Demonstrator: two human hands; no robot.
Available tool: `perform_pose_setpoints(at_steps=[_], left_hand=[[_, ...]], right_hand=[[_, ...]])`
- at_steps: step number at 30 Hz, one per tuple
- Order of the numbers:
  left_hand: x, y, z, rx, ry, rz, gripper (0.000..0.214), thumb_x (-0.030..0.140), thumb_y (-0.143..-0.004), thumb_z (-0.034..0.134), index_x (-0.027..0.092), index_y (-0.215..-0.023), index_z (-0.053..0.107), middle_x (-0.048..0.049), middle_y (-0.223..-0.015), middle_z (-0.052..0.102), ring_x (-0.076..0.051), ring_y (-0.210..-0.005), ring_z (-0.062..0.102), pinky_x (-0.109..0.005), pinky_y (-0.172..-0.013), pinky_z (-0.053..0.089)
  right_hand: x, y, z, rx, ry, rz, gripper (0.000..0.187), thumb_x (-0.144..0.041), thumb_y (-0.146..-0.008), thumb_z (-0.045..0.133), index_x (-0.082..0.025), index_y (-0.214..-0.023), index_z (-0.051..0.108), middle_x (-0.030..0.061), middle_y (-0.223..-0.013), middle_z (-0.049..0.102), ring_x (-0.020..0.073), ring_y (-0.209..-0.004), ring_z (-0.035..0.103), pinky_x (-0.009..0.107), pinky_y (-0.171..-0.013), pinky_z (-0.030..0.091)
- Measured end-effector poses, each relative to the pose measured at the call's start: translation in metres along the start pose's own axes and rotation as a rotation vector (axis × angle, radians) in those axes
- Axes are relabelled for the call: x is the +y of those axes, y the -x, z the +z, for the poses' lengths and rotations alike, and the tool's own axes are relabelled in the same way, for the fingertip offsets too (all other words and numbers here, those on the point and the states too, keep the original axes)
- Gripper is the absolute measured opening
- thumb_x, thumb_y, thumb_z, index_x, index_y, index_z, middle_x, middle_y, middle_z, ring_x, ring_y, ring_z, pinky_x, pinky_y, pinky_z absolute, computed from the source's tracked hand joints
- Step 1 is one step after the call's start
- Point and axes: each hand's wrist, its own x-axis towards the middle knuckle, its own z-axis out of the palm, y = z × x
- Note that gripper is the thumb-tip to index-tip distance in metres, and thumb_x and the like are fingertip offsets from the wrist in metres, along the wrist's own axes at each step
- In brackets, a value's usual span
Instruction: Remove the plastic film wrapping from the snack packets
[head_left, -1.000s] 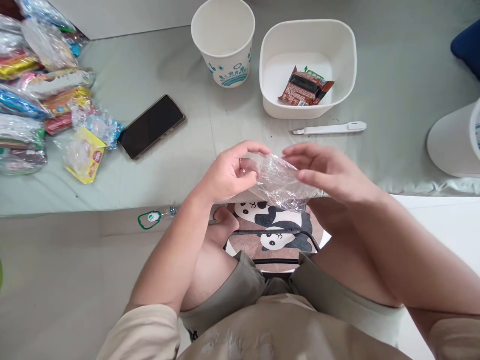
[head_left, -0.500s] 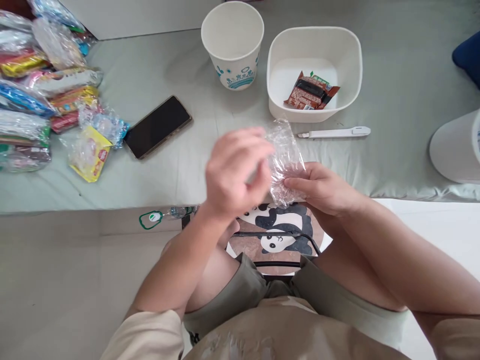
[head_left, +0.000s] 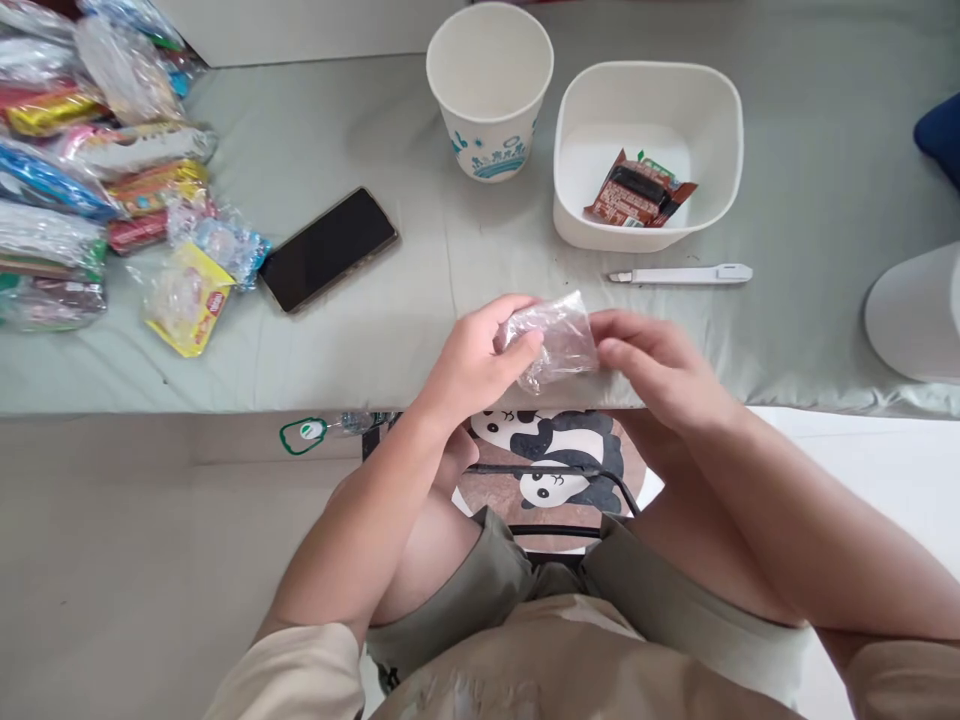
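Both hands meet over the near edge of the grey-green tabletop on a crumpled clear plastic wrapper. My left hand pinches its left end between thumb and fingers. My right hand grips the right end, fingers curled over it. Whether anything is inside the wrapper is unclear. Beyond the hands lies a white utility knife. Behind it a white rectangular tub holds one brown snack packet.
A white paper cup with blue print stands left of the tub. A dark phone lies to the left. A heap of several wrapped snacks fills the far left. A white lid-like object sits at right. A panda-print stool shows between my knees.
The wrapper was stretched wide, then held upright by my right hand while the left swept across. Now it is folded smaller and pinched between both hands.
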Motion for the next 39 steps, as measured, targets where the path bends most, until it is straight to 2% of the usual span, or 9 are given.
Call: perform_pose_setpoints(at_steps=[4,9,13,17,21,29,34,37,39], left_hand=[[-0.004,-0.004,0.001,-0.116,0.091,-0.071,0.040,0.043,-0.093,0.070,0.019,-0.125,0.071,-0.0060,-0.104,0.077,-0.016,-0.078,0.068,-0.027,-0.067,0.052],[0.000,-0.007,0.007,-0.067,0.172,-0.132,0.030,0.041,-0.088,0.075,0.019,-0.109,0.075,-0.0040,-0.086,0.077,-0.015,-0.072,0.068,-0.027,-0.066,0.052],[0.001,-0.013,0.011,-0.009,0.420,-0.186,0.025,0.039,-0.080,0.083,0.017,-0.087,0.075,-0.0030,-0.078,0.076,-0.014,-0.069,0.067,-0.027,-0.069,0.054],[0.000,-0.015,0.017,-0.061,0.632,-0.182,0.034,0.032,-0.073,0.090,0.017,-0.099,0.074,-0.0013,-0.087,0.078,-0.011,-0.077,0.070,-0.022,-0.073,0.056],[-0.002,-0.014,0.022,-0.143,0.558,-0.153,0.032,0.021,-0.076,0.083,0.014,-0.107,0.074,-0.0058,-0.101,0.081,-0.015,-0.094,0.075,-0.025,-0.089,0.058],[-0.001,-0.016,0.016,-0.146,0.600,-0.082,0.025,0.031,-0.076,0.083,0.015,-0.091,0.072,-0.0022,-0.083,0.077,-0.011,-0.073,0.070,-0.022,-0.070,0.056],[0.001,-0.016,0.003,-0.039,0.672,-0.070,0.025,0.033,-0.079,0.080,0.017,-0.095,0.070,-0.0015,-0.082,0.077,-0.011,-0.073,0.073,-0.023,-0.074,0.058],[0.001,-0.018,-0.007,0.000,0.650,-0.091,0.020,0.031,-0.081,0.075,0.017,-0.094,0.069,-0.0010,-0.078,0.075,-0.011,-0.073,0.073,-0.023,-0.074,0.056],[0.002,-0.019,-0.012,-0.005,0.615,-0.095,0.016,0.028,-0.081,0.073,0.016,-0.090,0.068,-0.0006,-0.074,0.073,-0.011,-0.073,0.071,-0.024,-0.073,0.055]], right_hand=[[0.004,-0.006,-0.001,0.170,0.029,-0.123,0.055,-0.059,-0.076,0.084,-0.024,-0.113,0.064,0.0094,-0.120,0.069,0.0230,-0.106,0.067,0.035,-0.086,0.058],[0.004,-0.007,0.008,0.152,0.098,0.011,0.032,-0.048,-0.085,0.076,-0.020,-0.088,0.061,-0.0008,-0.071,0.058,0.0120,-0.064,0.053,0.027,-0.059,0.042],[0.002,-0.009,0.009,0.195,0.008,-0.031,0.033,-0.048,-0.083,0.077,-0.021,-0.091,0.060,0.0005,-0.080,0.062,0.0133,-0.071,0.056,0.027,-0.062,0.045],[0.003,-0.010,0.010,0.154,0.035,0.035,0.034,-0.050,-0.086,0.074,-0.019,-0.086,0.062,0.0014,-0.077,0.063,0.0132,-0.069,0.056,0.028,-0.063,0.046],[0.009,-0.012,0.010,0.275,-0.010,-0.031,0.040,-0.058,-0.086,0.074,-0.019,-0.091,0.064,0.0012,-0.080,0.065,0.0133,-0.071,0.057,0.027,-0.065,0.046],[0.010,-0.007,0.005,0.186,0.001,-0.108,0.033,-0.049,-0.082,0.080,-0.020,-0.091,0.068,0.0021,-0.081,0.069,0.0153,-0.072,0.063,0.029,-0.066,0.051],[-0.042,-0.027,0.001,0.405,0.257,-0.260,0.012,-0.029,-0.082,0.074,-0.018,-0.080,0.069,0.0007,-0.073,0.067,0.0137,-0.067,0.061,0.028,-0.062,0.048],[-0.096,-0.081,-0.005,0.527,0.430,-0.317,0.013,-0.003,-0.080,0.062,-0.015,-0.075,0.064,-0.0018,-0.070,0.063,0.0092,-0.066,0.057,0.025,-0.063,0.045],[-0.126,-0.132,-0.007,0.445,0.550,-0.357,0.022,0.005,-0.080,0.051,-0.014,-0.076,0.062,-0.0033,-0.070,0.061,0.0056,-0.065,0.051,0.023,-0.065,0.042]])
